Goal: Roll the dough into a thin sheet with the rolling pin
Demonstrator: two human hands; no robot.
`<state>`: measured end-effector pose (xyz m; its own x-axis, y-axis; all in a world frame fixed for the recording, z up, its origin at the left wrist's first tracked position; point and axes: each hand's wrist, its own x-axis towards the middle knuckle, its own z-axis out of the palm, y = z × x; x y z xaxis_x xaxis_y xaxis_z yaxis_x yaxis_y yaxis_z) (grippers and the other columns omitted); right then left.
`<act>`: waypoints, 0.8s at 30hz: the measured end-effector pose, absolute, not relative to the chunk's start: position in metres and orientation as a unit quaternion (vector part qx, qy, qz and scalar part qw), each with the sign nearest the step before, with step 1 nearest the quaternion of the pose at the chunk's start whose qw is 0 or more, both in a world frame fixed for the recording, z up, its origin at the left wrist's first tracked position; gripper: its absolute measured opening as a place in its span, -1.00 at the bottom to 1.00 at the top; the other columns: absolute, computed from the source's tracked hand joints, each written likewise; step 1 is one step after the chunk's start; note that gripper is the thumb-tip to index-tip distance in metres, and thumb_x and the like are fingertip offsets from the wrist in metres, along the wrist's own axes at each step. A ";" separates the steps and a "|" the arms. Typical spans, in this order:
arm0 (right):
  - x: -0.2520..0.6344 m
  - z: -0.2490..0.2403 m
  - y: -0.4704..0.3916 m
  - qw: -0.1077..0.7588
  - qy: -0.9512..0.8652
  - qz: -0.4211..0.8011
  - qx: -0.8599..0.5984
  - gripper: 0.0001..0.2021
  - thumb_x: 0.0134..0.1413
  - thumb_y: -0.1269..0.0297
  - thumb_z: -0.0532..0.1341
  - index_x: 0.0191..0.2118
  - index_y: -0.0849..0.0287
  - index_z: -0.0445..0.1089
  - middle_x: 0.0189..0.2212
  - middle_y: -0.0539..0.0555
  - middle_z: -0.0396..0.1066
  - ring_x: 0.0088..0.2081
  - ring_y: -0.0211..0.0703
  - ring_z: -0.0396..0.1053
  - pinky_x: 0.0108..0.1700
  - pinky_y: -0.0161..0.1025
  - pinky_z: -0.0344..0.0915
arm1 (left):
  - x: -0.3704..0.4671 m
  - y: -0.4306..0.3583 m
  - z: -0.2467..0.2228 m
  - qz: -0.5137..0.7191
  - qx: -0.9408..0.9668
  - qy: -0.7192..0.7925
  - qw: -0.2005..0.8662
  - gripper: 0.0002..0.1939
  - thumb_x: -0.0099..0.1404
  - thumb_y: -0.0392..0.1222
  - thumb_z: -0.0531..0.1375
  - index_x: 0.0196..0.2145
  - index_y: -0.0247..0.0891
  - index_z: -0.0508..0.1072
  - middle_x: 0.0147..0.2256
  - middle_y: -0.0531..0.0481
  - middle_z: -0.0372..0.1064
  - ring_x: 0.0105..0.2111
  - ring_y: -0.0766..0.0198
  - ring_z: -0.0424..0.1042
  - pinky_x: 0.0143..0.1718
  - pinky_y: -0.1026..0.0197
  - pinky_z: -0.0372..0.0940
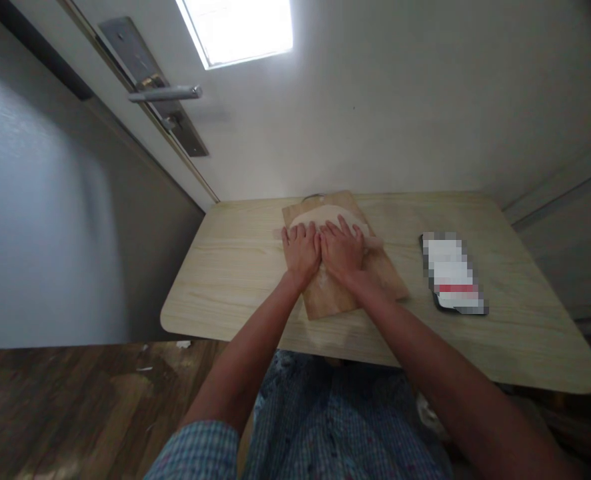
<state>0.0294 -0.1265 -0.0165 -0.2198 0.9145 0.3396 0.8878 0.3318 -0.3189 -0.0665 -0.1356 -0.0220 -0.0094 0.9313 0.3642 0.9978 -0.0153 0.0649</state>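
A sheet of pale, flattened dough [320, 214] lies on a wooden cutting board [330, 303], which is set at an angle on the table. Across the dough runs a rolling pin [374, 243], its ends showing on either side of my hands. My left hand [301, 250] rests on the pin with its fingers stretched forward. Close beside it, my right hand [342, 248] presses on the pin too, fingers spread and reaching over the dough. Both hands cover the pin's middle and the near part of the dough.
The light wooden table [235, 267] has rounded corners and stands against a pale door with a metal handle [165, 93]. A phone [450, 273], its screen blurred out, lies to the right of the board. Bits of litter [183, 344] are on the wooden floor.
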 end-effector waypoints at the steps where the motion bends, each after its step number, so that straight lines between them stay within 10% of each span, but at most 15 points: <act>1: 0.029 -0.016 -0.124 0.232 -0.780 0.030 -0.580 -0.64 0.16 0.29 -0.14 -0.11 0.14 0.34 -0.01 0.05 0.31 0.15 -0.10 -0.02 0.09 -0.01 -0.22 | -0.066 -0.134 -0.022 -0.153 -0.691 -0.698 0.107 -0.57 0.33 -0.13 -0.25 0.00 -0.26 0.24 -0.12 -0.12 0.27 -0.07 0.11 0.18 0.09 -0.04 -0.12; 24: 0.027 0.004 -0.022 0.163 -0.771 0.012 -0.616 -0.62 0.20 0.24 -0.21 -0.18 0.36 0.25 -0.25 0.24 0.33 -0.16 -0.08 0.28 -0.19 -0.18 0.14 | -0.058 -0.030 -0.001 -0.156 -0.652 -0.742 -0.004 -0.61 0.34 -0.10 -0.24 -0.20 -0.27 0.32 -0.14 -0.18 0.25 -0.05 0.06 0.19 -0.12 0.07 0.14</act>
<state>0.0269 -0.0216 0.0035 -0.1882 0.9529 0.2377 0.9454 0.2413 -0.2191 -0.0575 -0.0295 -0.0015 -0.1493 0.9687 0.1983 0.9663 0.1005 0.2368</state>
